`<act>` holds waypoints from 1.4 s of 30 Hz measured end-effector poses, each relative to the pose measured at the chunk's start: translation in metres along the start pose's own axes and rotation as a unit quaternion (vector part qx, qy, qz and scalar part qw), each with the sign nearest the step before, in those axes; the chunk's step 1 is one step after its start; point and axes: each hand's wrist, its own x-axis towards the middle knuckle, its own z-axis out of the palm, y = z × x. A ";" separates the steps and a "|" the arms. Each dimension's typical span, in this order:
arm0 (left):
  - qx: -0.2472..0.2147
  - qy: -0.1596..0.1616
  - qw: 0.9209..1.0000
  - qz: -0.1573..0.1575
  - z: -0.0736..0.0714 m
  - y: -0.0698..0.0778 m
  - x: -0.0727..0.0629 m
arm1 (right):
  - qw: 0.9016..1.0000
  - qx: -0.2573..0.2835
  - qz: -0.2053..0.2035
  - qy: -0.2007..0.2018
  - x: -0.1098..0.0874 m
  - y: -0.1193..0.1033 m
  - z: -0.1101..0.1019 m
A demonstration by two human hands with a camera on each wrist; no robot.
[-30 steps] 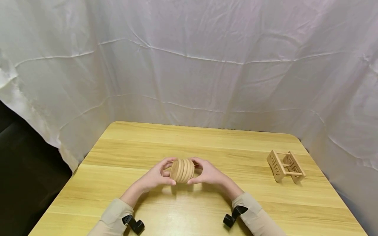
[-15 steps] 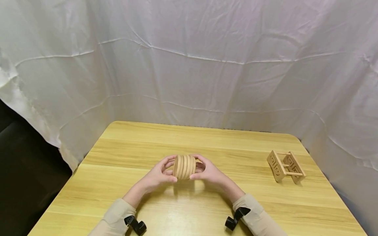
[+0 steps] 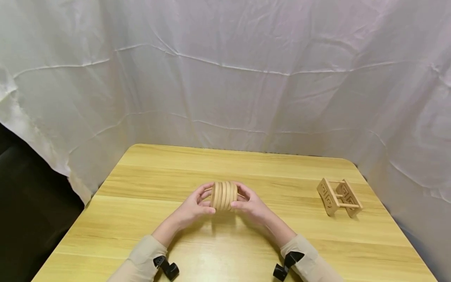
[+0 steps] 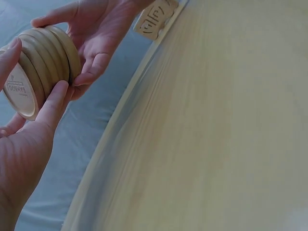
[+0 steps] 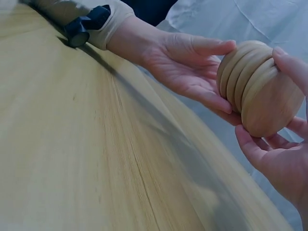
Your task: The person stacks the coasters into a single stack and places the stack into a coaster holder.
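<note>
Between both hands a stack of round bamboo coasters (image 3: pixel 224 196) is held on edge above the table, its flat ends facing left and right. My left hand (image 3: pixel 195 206) grips the left side of the stack, thumb at the near edge and fingers behind. From the right, my right hand (image 3: pixel 251 203) grips the other side the same way. An end coaster (image 4: pixel 20 91) with printed lettering shows in the left wrist view. In the right wrist view the opposite end coaster (image 5: pixel 274 106) is plain and smooth.
A wooden coaster rack (image 3: pixel 339 197) with cut-out side panels and cross rods stands on the table's right part. The wooden table (image 3: pixel 151 172) reaches back to a white curtain (image 3: pixel 225 86), which hangs behind and along the sides.
Both hands have carried the coaster stack slightly right and away from me. The stack has turned, so its left flat end shows less in the head view. The rack stays put.
</note>
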 end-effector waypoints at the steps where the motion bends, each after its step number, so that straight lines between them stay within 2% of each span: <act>1: 0.000 0.000 1.000 -0.002 0.001 0.000 0.001 | 1.000 0.005 0.003 0.001 -0.002 -0.001 -0.001; 8: 0.022 -0.013 1.000 -0.007 0.014 -0.001 0.009 | 1.000 0.008 0.011 0.014 -0.017 -0.007 -0.009; 17: 0.110 -0.022 0.994 0.003 0.032 0.001 0.027 | 0.998 -0.043 0.010 0.043 -0.039 -0.020 -0.025; 23: 0.117 -0.025 0.993 0.001 0.048 0.003 0.040 | 0.996 -0.072 0.005 0.053 -0.052 -0.030 -0.038; 27: 0.122 -0.030 0.992 0.002 0.061 0.004 0.052 | 0.995 -0.084 -0.002 0.060 -0.063 -0.037 -0.050; 31: 0.147 -0.033 0.989 0.007 0.073 0.006 0.064 | 0.993 -0.092 -0.014 0.066 -0.073 -0.045 -0.062; 42: 0.189 -0.044 0.980 0.038 0.111 0.011 0.101 | 0.991 -0.116 -0.047 0.052 -0.102 -0.075 -0.096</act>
